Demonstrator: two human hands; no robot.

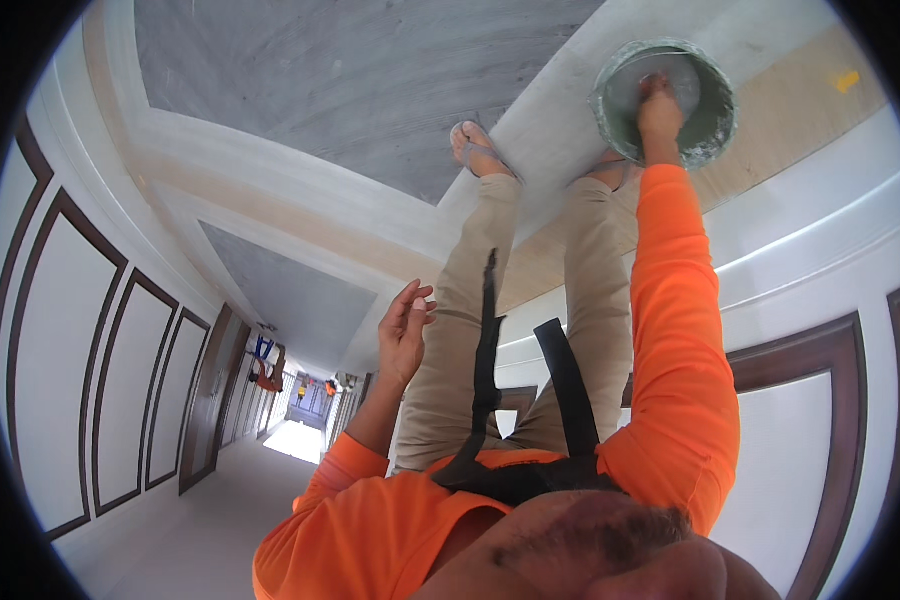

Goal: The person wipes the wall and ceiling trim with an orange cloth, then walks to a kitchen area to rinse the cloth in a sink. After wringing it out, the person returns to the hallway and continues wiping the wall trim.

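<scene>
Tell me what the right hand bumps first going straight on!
The right hand would probably meet the inside of the green bucket; bottom or far wall, the depth is unclear.

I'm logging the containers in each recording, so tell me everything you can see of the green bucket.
The green bucket is round and open-topped, seemingly plastic, its rim and inner wall smeared whitish. A thin pale line across the far side may be its handle. Pale greyish contents show inside. It stands apparently upright on the floor, beside the right foot. The person's right hand reaches inside; its grip is unclear.
</scene>
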